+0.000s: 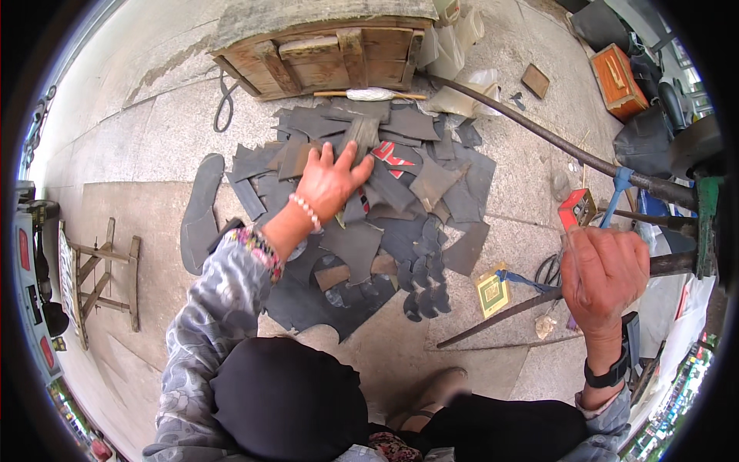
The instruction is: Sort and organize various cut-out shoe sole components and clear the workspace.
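My left hand (331,185), fingers spread, reaches over a heap of dark rubber-like sheet scraps (346,242) on the ground. Its fingertips rest by a worn grey strip (359,138) and a brown piece (295,156); I cannot tell whether it presses on them. Just right of the fingers is a scrap with red print (394,155). A sole-shaped dark sheet (202,212) lies left of the heap. Off to the right, my right hand (604,273) is closed in a fist, with whatever it may hold hidden. Close above it is a small red box (576,208).
A wooden chest (323,58) stands beyond the heap. Long metal bars (570,158) cross the right side, one with a blue tie (620,183). A yellow card (493,291) lies near the lower bar. A small wooden frame (100,277) stands left; an orange wooden box (618,81) sits far right.
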### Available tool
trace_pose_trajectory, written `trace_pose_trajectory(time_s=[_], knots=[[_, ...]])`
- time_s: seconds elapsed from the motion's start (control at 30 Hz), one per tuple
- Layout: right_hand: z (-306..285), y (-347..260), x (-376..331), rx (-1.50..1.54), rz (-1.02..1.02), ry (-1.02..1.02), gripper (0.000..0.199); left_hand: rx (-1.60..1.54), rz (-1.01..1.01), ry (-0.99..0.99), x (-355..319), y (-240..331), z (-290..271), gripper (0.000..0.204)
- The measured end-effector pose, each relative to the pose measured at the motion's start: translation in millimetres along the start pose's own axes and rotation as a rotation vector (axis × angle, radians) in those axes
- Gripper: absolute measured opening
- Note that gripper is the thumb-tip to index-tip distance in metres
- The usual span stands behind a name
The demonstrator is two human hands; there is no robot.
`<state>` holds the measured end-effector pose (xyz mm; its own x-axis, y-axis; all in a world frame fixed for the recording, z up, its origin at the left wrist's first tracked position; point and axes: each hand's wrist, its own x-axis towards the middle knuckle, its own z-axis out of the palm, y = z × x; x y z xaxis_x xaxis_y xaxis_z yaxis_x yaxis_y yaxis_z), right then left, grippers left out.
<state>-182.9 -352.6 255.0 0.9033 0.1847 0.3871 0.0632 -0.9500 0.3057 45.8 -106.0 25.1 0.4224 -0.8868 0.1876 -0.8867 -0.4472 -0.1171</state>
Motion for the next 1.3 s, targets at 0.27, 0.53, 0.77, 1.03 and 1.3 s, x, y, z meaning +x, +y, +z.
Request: trace_pose_trajectory(time_s=[0.27, 0.53, 0.77, 1.03, 1.3], knots=[[-3, -1, 1, -0.021, 0.015, 0.017, 0.018, -0.591, -0.065, -0.121, -109, 18, -109, 0.052], [2, -6, 0, -0.040, 0.023, -0.013, 0.018, -1.352, -0.832, -0.213, -146, -24, -87, 0.045], [-6, -5, 1, -0.081, 0.015, -0.044, 0.019, -1.938, -1.311, 0.278, -187, -120, -98, 0.038], [10, -5, -9, -0.065, 0.028, -0.053, 0.020, -1.295, -1.547, 0.079, -280, -222, -60, 0.057], [8, 0, -10, -0.127, 0.015, -0.068, 0.015, -0.582, -0.617, 0.033, -203, -58, -44, 0.056]])
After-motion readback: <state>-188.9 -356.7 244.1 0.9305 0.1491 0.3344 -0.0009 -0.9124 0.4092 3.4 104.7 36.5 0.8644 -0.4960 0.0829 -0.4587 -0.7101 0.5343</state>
